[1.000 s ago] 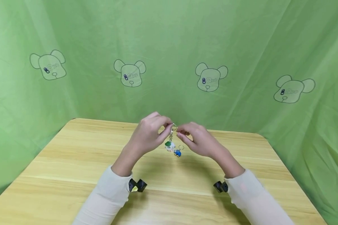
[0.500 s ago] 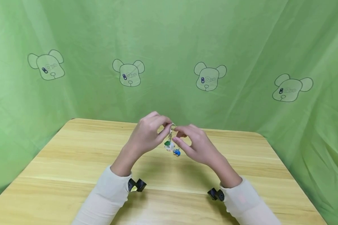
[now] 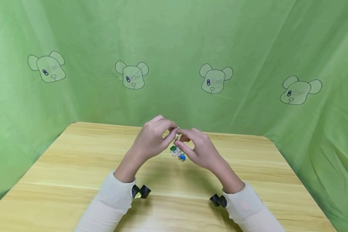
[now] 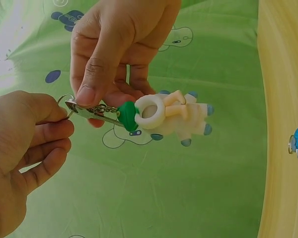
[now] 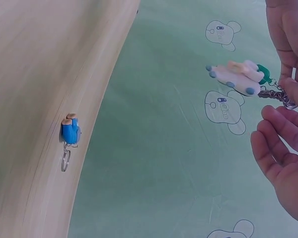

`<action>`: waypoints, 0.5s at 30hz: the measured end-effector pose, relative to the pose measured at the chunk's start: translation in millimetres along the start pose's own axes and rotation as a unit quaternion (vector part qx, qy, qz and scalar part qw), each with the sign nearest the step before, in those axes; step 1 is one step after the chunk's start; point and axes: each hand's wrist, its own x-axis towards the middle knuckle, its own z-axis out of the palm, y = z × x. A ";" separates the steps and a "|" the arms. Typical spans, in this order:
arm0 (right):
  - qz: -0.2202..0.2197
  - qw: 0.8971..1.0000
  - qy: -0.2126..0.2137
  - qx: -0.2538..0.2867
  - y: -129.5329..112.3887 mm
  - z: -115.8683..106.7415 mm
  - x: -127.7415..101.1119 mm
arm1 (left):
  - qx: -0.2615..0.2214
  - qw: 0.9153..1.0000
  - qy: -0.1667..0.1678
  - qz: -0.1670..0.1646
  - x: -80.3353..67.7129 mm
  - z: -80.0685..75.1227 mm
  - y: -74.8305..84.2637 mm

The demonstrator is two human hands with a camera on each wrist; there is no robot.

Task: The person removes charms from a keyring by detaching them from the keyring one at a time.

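My left hand (image 3: 152,138) pinches the split ring (image 4: 63,99) of a keychain at its top. A white figurine charm (image 4: 181,119) with a green top and blue feet hangs from that ring by a chain (image 4: 105,107). Beside the chain, a slim silver key (image 4: 100,117) hangs on the same ring. My right hand (image 3: 201,146) meets it from the other side, its thumb and fingers pinching the key's upper end near the ring. The exact contact under the thumb is partly hidden.
A second keychain with a blue figurine (image 5: 70,131) and its own ring (image 5: 65,161) lies on the wooden table (image 3: 174,206) below the hands. Green cloth (image 3: 174,38) with printed bear heads hangs behind the table. Black cameras (image 3: 140,191) sit at both cuffs.
My right hand has moved left and slightly down, its thumb closing in on the hanging key beside the chain. The left hand stays at the ring, nearly still.
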 end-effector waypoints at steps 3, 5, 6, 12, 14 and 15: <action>-0.006 1.000 0.010 -0.002 0.3 -0.4 -0.5 | 0.000 1.000 0.001 0.001 0.8 -0.3 0.2; -0.009 1.000 0.013 0.000 0.1 -0.7 0.0 | 0.000 1.000 0.003 0.002 1.2 -1.0 0.5; -0.011 1.000 0.013 0.001 0.0 -0.7 0.3 | -0.001 1.000 0.003 0.002 1.4 -1.2 0.5; -0.006 1.000 0.015 0.016 -2.2 -1.1 0.4 | -0.002 1.000 0.005 -0.001 1.1 -1.5 0.7; -0.004 1.000 0.017 0.022 -2.3 -1.1 -0.2 | -0.002 1.000 0.003 -0.002 0.9 -1.0 0.7; -0.004 1.000 0.018 0.023 -2.2 -1.0 -0.5 | -0.001 1.000 0.001 -0.003 0.8 -0.8 0.8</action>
